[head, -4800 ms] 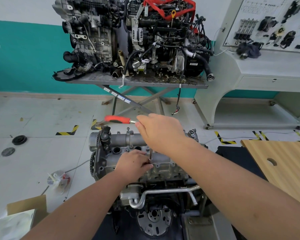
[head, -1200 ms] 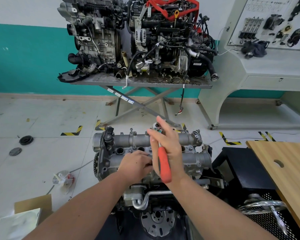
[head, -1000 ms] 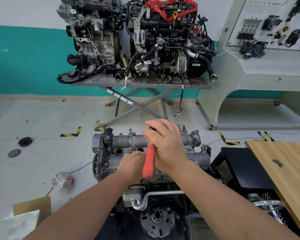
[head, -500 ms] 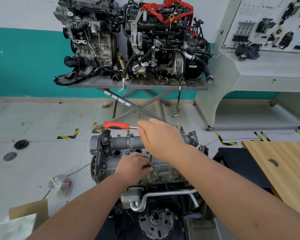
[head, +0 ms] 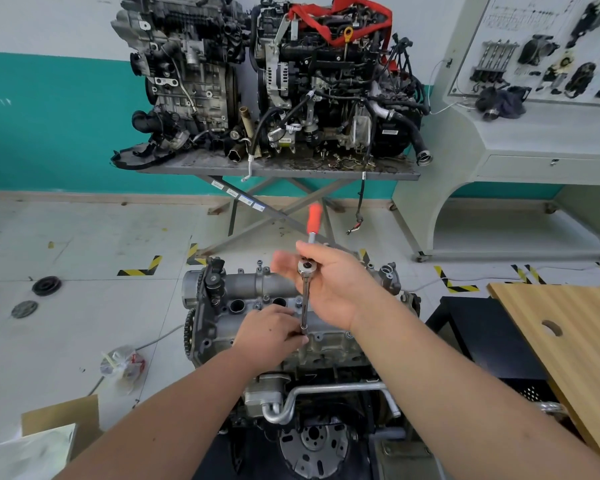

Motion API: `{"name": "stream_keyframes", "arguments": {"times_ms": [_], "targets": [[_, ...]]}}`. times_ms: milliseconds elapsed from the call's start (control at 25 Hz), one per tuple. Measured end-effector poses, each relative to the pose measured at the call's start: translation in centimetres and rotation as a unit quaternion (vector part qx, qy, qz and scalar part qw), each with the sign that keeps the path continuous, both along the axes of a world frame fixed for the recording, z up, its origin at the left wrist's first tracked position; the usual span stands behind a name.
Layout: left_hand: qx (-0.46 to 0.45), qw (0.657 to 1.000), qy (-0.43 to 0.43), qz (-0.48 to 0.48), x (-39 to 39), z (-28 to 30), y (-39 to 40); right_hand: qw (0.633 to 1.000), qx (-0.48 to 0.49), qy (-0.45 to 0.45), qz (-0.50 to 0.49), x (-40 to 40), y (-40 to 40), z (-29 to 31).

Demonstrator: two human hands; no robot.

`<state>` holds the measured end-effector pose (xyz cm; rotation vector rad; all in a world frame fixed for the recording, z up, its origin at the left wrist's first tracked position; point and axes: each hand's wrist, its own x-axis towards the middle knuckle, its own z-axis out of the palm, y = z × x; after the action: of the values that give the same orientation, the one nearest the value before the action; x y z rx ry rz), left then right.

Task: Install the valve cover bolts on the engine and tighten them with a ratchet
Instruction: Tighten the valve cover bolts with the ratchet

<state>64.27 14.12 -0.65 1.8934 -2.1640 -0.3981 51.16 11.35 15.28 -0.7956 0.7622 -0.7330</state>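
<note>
Two other engines (head: 267,81) are set on the bench (head: 278,168) behind. The ratchet (head: 307,271) is gripped by the right hand (head: 333,285), its extension pinched by left-hand (head: 271,330) fingers on the engine (head: 222,306).

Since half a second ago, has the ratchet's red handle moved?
Yes. The red handle swung from pointing left over the engine to pointing away toward the scissor stand, with the right hand at the ratchet head.
</note>
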Motion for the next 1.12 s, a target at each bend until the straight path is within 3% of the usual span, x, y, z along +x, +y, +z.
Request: {"name": "stream_keyframes", "arguments": {"times_ms": [80,200,360,440,480,520,600,640,720,880,1080,1120], "targets": [[-0.001,1.000,0.001,-0.002,0.0,0.0,-0.1,0.992,0.041,-0.103,-0.055,-0.2,0.2,-1.0],[-0.003,1.000,-0.003,-0.007,0.0,0.1,0.0,0.984,-0.015,-0.142,-0.106,0.0,0.8,-1.9],[-0.015,1.000,-0.015,-0.003,0.0,0.1,0.0,0.973,-0.182,-0.022,-0.139,0.4,2.2,-3.7],[-0.029,0.999,-0.014,-0.009,0.0,0.1,0.1,0.942,-0.300,0.066,-0.138,0.2,2.4,-4.3],[-0.039,0.999,-0.013,-0.010,-0.1,0.2,0.2,0.907,-0.382,0.113,-0.137,0.0,2.3,-4.6],[-0.051,0.999,-0.012,-0.011,-0.2,0.4,0.3,0.850,-0.479,0.163,-0.146,-0.3,1.9,-5.1],[-0.078,0.997,-0.001,-0.009,-0.5,0.5,0.5,0.687,-0.662,0.254,-0.158,-0.6,0.8,-5.7],[-0.086,0.996,0.018,0.008,-0.5,0.5,0.6,0.614,-0.718,0.287,-0.156,-0.6,0.3,-5.7],[-0.073,0.996,0.050,0.022,-0.3,0.3,0.5,0.522,-0.769,0.341,-0.138,-0.5,-0.5,-5.1],[-0.051,0.999,0.013,-0.013,-0.2,0.4,0.4,0.462,-0.765,0.442,-0.076,-0.6,-0.6,-3.5],[-0.040,0.999,0.015,0.004,-0.2,0.6,0.4,0.428,-0.734,0.526,0.018,-0.1,-0.2,-1.0],[-0.035,0.999,0.018,0.004,-0.2,0.5,0.3,0.437,-0.715,0.546,0.034,0.3,-0.3,-0.5]]}}
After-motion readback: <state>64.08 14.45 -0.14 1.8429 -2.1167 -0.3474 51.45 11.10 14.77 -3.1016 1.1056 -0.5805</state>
